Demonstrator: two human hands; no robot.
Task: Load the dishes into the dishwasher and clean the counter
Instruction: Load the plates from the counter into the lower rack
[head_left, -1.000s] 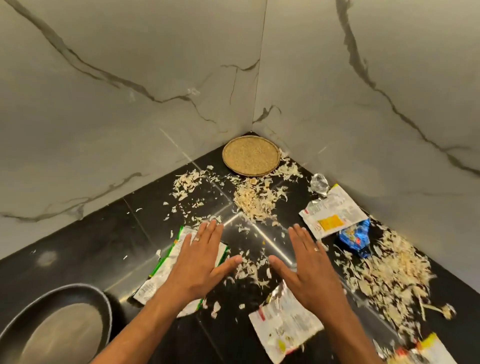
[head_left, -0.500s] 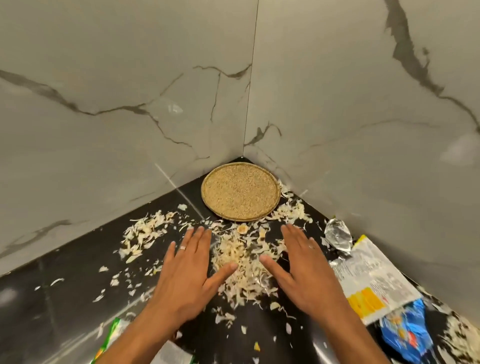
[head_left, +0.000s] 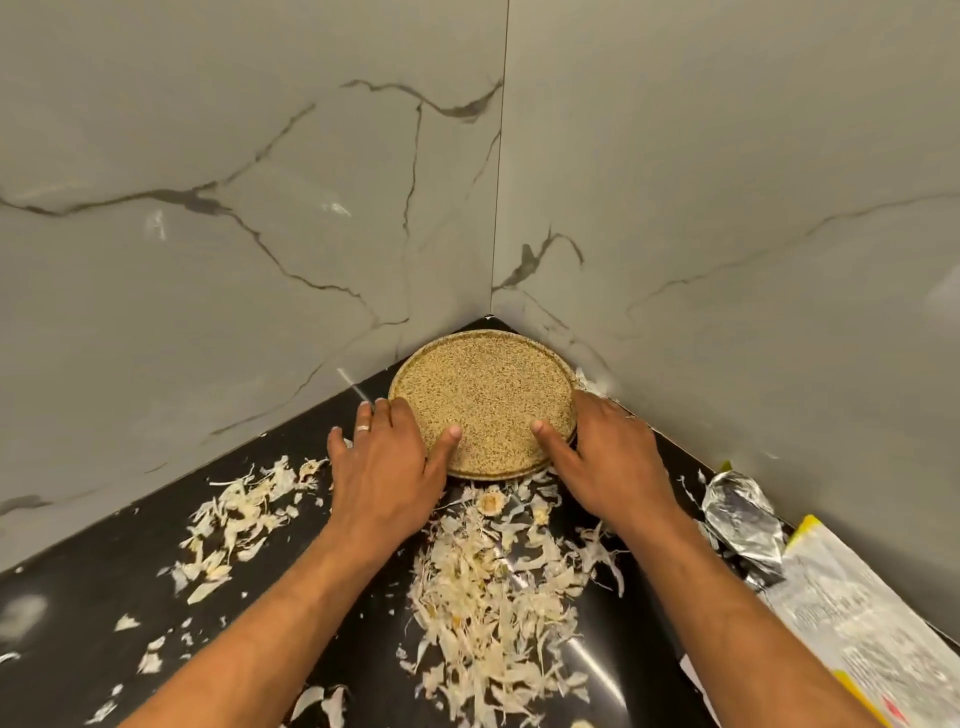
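Observation:
A round speckled tan plate (head_left: 488, 384) lies flat in the far corner of the black counter (head_left: 104, 597), against the marble walls. My left hand (head_left: 387, 467) holds its left edge, thumb lying on the plate's top and fingers along the rim. My right hand (head_left: 605, 452) holds the right edge the same way, thumb on top and fingers wrapped past the rim. Pale onion or garlic peel scraps (head_left: 493, 597) are strewn over the counter in front of the plate and between my forearms.
More peel scraps (head_left: 234, 514) lie to the left. A crumpled silver foil wrapper (head_left: 743, 519) and a white and yellow packet (head_left: 857, 634) lie along the right wall. Grey marble walls (head_left: 260, 260) close the corner on both sides.
Both hands moved forward from the peel pile to the plate in the corner and took hold of its two sides. The view has come closer to the corner.

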